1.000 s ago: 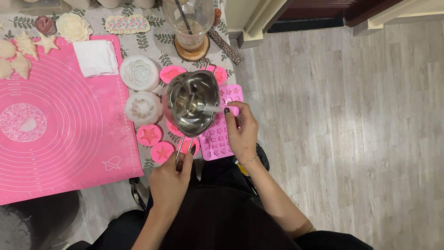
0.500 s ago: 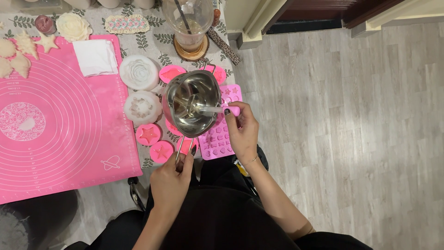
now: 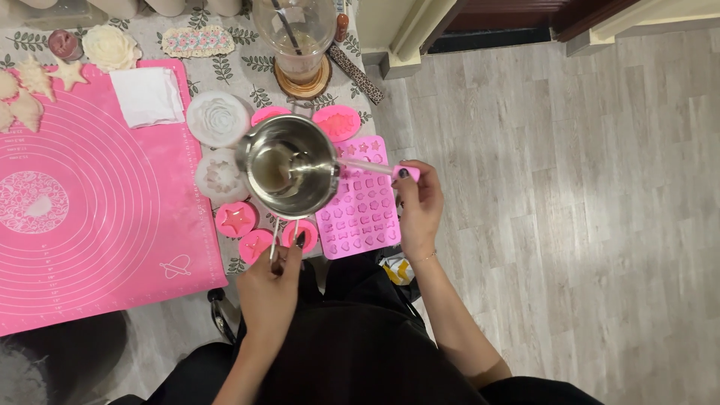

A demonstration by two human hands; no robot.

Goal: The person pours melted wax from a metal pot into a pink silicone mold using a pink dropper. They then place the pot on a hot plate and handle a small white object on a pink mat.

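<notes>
My left hand (image 3: 271,289) grips the wire handle of a small steel melting pot (image 3: 289,165) and holds it above the table edge. Pale liquid shows in the bottom of the pot. My right hand (image 3: 417,201) pinches the pink end of a thin stirring tool (image 3: 360,166) whose tip reaches into the pot. Under and around the pot lie small round pink silicone moulds (image 3: 237,219). A flat pink mould sheet (image 3: 362,210) with several small shaped cavities lies just right of the pot, under the stirrer.
A large pink silicone mat (image 3: 90,202) covers the table's left, with a folded white cloth (image 3: 146,96) on it. Two white flower moulds (image 3: 217,118) lie beside the pot. A glass jar on a cork coaster (image 3: 301,45) stands behind. Wooden floor lies to the right.
The pot has tipped back slightly toward level, its opening now facing up more. Both hands keep their grips in about the same place.
</notes>
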